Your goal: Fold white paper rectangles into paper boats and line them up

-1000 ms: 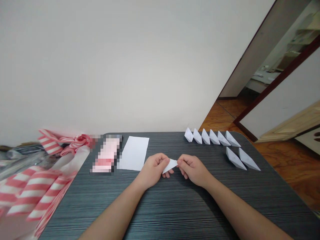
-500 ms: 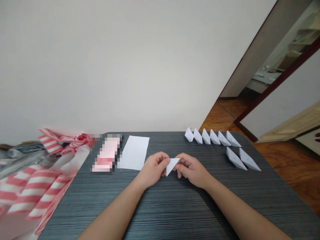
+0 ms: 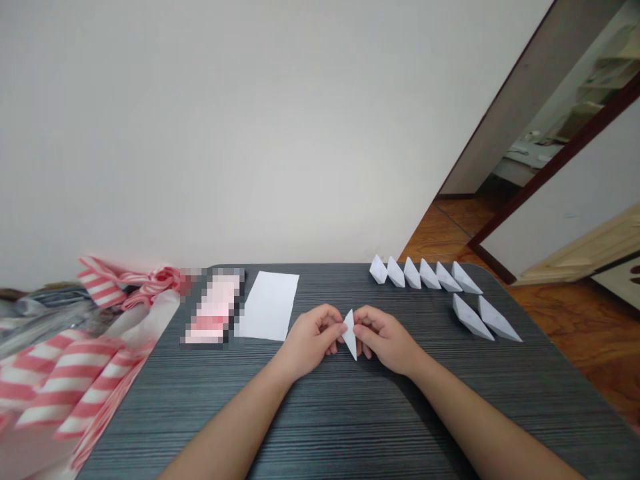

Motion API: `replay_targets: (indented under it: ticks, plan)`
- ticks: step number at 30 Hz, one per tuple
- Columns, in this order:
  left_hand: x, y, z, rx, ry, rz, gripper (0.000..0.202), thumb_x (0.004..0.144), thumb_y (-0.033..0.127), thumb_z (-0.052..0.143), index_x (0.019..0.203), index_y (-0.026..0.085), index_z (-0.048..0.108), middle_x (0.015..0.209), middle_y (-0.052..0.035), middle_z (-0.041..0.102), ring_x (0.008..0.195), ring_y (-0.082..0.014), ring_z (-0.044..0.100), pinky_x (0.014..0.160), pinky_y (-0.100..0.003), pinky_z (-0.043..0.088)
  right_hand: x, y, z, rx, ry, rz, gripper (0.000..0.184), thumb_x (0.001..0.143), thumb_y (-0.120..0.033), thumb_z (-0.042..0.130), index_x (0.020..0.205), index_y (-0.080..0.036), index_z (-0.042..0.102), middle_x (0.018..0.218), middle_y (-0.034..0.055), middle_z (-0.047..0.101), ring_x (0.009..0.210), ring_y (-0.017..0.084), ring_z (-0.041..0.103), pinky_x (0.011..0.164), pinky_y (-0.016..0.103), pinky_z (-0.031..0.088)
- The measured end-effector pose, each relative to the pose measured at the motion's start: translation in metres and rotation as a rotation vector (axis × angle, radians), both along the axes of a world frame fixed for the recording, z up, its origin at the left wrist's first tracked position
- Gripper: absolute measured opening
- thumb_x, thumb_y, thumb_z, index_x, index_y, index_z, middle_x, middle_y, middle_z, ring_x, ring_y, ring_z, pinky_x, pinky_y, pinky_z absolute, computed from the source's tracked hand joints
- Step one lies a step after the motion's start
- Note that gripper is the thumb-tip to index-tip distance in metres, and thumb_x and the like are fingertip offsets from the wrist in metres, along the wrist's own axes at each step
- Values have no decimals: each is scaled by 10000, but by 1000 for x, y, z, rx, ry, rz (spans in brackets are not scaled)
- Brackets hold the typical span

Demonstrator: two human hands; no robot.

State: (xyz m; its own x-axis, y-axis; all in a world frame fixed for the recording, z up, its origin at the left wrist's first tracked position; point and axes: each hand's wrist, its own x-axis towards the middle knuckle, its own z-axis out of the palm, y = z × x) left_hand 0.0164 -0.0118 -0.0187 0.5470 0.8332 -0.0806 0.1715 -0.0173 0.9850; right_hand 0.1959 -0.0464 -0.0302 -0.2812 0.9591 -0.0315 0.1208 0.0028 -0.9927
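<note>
A small folded piece of white paper, narrow and pointed at top and bottom, is held between my two hands over the middle of the dark table. My left hand pinches its left side, thumb in front. From the right, my right hand grips the other side with thumb and fingers; some fingertips are hidden behind the paper. To the left lies a stack or sheet of flat white paper. Several folded white paper boats stand in a row at the back right, with two more boats in front of them.
A blurred-out pink and black rectangular object lies at the table's left. Beside the table are red-and-white striped cloth and other bundled items. A pale wall rises behind, and wooden floor shows at right.
The folded paper has turned from a sideways triangle to an upright, narrow pointed shape. My hands have drawn closer around it, with the left shifted slightly right. The boats and flat paper are unmoved.
</note>
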Motion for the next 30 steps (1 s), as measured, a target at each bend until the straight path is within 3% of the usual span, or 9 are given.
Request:
replay_targets:
  ticks: [5,11,15,23,30]
  plan:
    - [-1,-1,2,33,20,-21,217,825,362,503,872,163,573,599,9,574,507,-103,532,488,-212,415,-1,0,1,-5,22,6,141,878,-310,484,883,-169,498,619,-10,586,482,90,515,431,192,395]
    - [0,-5,10,64,9,-80,192,770,279,585,919,159,597,751,-31,661,619,-123,577,562,-224,423,-2,0,8,29,-57,14,146,885,-297,475,842,-161,506,621,-8,583,454,69,461,446,192,380]
    - [1,-5,11,95,48,-74,199,789,307,565,922,165,606,774,-30,658,619,-116,560,552,-219,402,-3,-1,9,42,-85,6,142,886,-296,473,838,-165,499,608,-15,574,445,67,458,435,184,374]
    - [1,-3,0,41,13,0,238,771,357,591,902,160,576,748,-17,616,592,-108,548,529,-215,393,-5,-3,6,158,-182,-42,132,892,-270,458,990,-182,461,673,-6,623,493,94,566,461,190,408]
    - [1,-1,4,-68,-99,-12,247,791,354,569,934,152,562,752,-16,596,606,-104,549,558,-226,432,-2,-3,10,224,-297,-25,243,898,-200,418,1138,-186,458,620,-22,622,495,102,571,520,213,430]
